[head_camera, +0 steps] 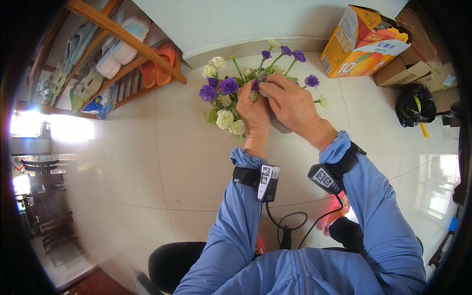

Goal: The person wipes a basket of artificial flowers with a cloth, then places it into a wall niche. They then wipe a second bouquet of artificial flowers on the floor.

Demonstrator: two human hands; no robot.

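A bunch of artificial flowers with purple and cream blooms and green leaves stands on the tiled floor before me. My left hand reaches into its middle and pinches a small purple flower between thumb and fingers. Close against it, my right hand grips a grey cloth. Part of the cloth hangs below the palm, and a bit shows by the fingertips at the flower. The base of the bunch is hidden behind my hands.
At the upper left stands a wooden shoe rack with slippers and shoes. An orange printed carton, brown cardboard boxes and a black plastic bag sit at the right. Cables run from devices strapped to both wrists.
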